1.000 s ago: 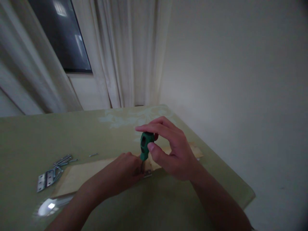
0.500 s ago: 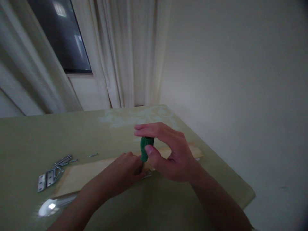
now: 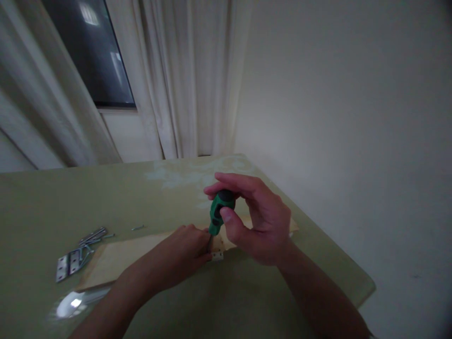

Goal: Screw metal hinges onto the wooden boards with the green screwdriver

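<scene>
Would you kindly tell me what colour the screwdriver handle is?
Green with black patches; the screwdriver handle shows best in the head view.

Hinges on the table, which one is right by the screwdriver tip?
The small hinge at the wood board's near edge, beside the left hand; the other hinge lies far left among loose screws.

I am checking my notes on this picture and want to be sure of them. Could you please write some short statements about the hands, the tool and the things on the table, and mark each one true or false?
1. The right hand grips a green screwdriver by its handle. True.
2. The screwdriver lies flat on the table. False: it stands nearly upright, tip down at a small hinge on the wooden board.
3. The left hand rests on the board beside the screwdriver's tip. True.
4. Spare hinges and screws lie to the right of the board. False: they lie at its left end.
</scene>
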The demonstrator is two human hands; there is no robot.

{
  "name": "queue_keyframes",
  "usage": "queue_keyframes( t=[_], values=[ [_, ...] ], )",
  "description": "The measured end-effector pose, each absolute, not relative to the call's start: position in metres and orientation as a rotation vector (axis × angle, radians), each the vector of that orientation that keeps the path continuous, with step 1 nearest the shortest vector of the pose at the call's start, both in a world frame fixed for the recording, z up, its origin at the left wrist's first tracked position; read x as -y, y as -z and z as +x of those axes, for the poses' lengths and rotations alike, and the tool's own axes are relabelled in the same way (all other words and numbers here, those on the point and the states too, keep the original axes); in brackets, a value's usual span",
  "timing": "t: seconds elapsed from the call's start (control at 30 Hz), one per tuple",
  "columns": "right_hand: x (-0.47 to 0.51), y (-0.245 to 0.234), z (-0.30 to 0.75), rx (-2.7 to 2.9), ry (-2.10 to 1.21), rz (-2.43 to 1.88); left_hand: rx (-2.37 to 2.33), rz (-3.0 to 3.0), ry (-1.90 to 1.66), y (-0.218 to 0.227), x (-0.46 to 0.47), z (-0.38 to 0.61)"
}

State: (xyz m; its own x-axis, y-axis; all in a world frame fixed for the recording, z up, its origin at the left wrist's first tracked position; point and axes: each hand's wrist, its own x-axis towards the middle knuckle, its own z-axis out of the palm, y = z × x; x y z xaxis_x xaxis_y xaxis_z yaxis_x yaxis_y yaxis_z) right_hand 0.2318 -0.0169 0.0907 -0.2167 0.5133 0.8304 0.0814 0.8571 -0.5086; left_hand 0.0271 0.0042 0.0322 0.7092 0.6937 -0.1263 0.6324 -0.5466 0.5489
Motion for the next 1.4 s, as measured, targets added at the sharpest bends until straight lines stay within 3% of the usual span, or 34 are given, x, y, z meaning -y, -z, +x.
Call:
queue_keyframes(
  t=[0.77,1.4],
  values=[
    [0.014,-0.097,0.233,1.729,-0.354,-0.609,-0.910,2.303,-0.109,-0.050,-0.001,0.024],
    [0.009,-0.101,0.241,1.884,-0.394,-0.766,-0.966,2.422,-0.099,-0.036,-0.002,0.027]
  ],
)
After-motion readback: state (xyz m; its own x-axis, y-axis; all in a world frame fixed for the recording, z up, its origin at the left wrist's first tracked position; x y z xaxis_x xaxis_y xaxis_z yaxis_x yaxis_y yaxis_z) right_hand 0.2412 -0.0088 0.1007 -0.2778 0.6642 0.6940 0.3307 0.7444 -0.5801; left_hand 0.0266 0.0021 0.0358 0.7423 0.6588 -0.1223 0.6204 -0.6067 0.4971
